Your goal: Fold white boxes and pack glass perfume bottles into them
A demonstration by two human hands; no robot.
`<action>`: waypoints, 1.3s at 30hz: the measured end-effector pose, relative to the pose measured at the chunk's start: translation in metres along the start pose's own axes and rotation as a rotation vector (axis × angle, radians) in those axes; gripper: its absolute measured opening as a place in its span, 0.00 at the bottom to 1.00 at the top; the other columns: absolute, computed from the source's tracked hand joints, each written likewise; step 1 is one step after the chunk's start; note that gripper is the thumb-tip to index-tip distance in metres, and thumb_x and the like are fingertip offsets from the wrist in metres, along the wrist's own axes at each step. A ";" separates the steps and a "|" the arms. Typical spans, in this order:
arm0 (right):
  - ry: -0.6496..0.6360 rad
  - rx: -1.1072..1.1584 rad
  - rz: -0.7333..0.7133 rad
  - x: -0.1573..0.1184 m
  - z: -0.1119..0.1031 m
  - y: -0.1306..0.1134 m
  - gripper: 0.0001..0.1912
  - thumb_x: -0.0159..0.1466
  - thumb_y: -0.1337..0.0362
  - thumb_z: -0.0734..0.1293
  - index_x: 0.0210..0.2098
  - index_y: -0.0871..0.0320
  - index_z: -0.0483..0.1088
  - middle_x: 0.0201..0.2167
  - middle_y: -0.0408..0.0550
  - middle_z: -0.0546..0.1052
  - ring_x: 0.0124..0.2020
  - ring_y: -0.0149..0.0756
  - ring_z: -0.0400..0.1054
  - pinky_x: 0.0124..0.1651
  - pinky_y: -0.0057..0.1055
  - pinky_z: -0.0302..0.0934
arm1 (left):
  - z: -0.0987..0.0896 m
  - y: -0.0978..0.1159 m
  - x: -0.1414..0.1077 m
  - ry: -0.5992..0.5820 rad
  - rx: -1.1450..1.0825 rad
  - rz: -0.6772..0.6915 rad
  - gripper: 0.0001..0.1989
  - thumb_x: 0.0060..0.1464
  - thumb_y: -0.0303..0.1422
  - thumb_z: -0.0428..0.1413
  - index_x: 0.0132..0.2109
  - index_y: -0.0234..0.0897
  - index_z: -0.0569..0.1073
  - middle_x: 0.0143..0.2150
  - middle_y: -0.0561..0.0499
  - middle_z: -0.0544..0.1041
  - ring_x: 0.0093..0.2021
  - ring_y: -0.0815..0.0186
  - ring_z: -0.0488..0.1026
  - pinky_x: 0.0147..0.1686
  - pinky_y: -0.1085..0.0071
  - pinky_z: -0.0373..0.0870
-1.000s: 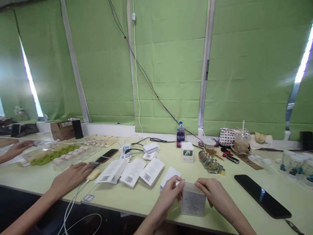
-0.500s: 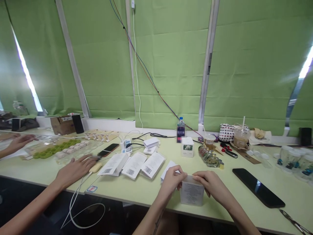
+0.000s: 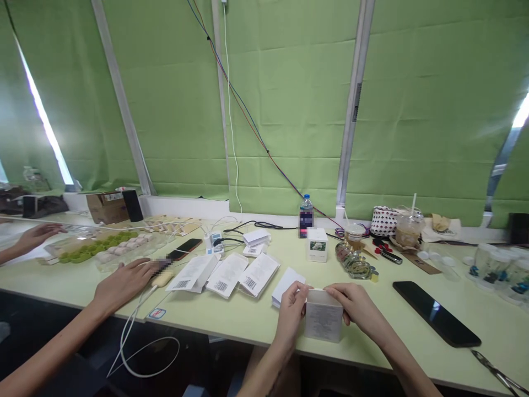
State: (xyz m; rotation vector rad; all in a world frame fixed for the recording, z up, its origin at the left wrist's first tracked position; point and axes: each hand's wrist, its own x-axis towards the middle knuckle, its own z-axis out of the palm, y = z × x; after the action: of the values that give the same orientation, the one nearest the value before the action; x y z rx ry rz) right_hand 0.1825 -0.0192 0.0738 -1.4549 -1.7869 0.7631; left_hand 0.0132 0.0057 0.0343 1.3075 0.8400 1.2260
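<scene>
Green blinds [image 3: 289,94] behind your pale table [image 3: 248,315]; barcoded packets [image 3: 226,275] at seven o'clock, your left hand [image 3: 291,310] pinching the white box [image 3: 323,318] at five, your right hand [image 3: 356,307] gripping its other top corner; probably light, stiff, dentable card, so grip corners gently

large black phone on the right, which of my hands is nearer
Right: your right hand, holding the white box, is left of the phone; your left hand, at the box's left side, is farther away.
</scene>
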 end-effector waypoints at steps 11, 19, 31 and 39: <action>-0.008 -0.125 0.010 0.002 -0.010 0.007 0.20 0.64 0.55 0.55 0.25 0.58 0.70 0.16 0.40 0.69 0.13 0.29 0.62 0.23 0.26 0.56 | -0.002 -0.006 0.006 -0.045 0.001 0.051 0.20 0.50 0.50 0.57 0.37 0.35 0.70 0.22 0.56 0.67 0.20 0.72 0.62 0.23 0.76 0.58; 0.161 -0.393 0.053 0.001 -0.034 0.013 0.19 0.66 0.57 0.54 0.26 0.55 0.70 0.17 0.43 0.72 0.19 0.37 0.67 0.30 0.30 0.55 | -0.035 0.006 0.012 0.075 0.719 0.332 0.20 0.52 0.40 0.55 0.51 0.39 0.69 0.51 0.44 0.70 0.55 0.52 0.62 0.56 0.57 0.55; 0.176 -0.450 0.121 -0.005 -0.036 0.001 0.23 0.68 0.49 0.50 0.39 0.51 0.73 0.41 0.50 0.80 0.42 0.49 0.72 0.36 0.33 0.58 | -0.044 0.008 0.006 -0.022 1.466 0.002 0.36 0.47 0.38 0.54 0.62 0.24 0.59 0.52 0.33 0.71 0.53 0.45 0.66 0.49 0.58 0.62; 0.194 -0.568 0.116 -0.017 -0.034 -0.014 0.23 0.68 0.50 0.51 0.45 0.51 0.72 0.39 0.51 0.80 0.41 0.51 0.73 0.35 0.35 0.60 | -0.043 0.015 0.001 -0.037 1.516 -0.001 0.33 0.44 0.39 0.55 0.56 0.21 0.67 0.49 0.31 0.73 0.52 0.43 0.67 0.50 0.56 0.63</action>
State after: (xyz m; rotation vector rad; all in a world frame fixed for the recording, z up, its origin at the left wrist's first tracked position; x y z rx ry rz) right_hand 0.2043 -0.0380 0.1028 -1.9328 -1.8600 0.1499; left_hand -0.0303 0.0148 0.0437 2.4335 1.8687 0.3785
